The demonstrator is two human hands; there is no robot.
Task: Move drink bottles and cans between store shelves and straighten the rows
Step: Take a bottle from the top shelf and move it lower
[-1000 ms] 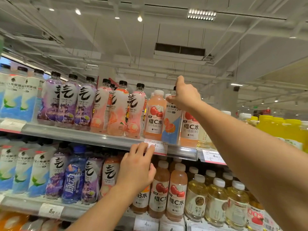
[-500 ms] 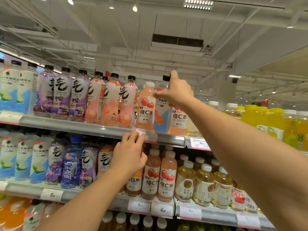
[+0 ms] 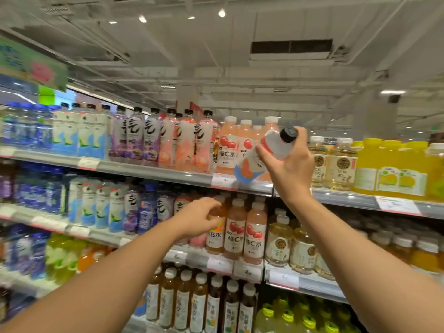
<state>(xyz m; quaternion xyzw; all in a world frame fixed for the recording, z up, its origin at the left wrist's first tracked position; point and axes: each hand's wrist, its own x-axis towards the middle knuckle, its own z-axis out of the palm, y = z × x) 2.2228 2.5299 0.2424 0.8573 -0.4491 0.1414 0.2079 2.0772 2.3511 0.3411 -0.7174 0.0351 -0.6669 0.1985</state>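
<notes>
The right hand, raised, grips a black-capped bottle tilted toward two o'clock, now lifted off the top shelf. The left hand, fingers curled, has dropped to the orange bottle at seven o'clock; whether it holds it is unclear.

Bright, even light comes from ceiling spotlights above the hands. Bottles left of the left hand smear with motion blur. Shelf lines bow near the edges. Shadows are soft and faint.
</notes>
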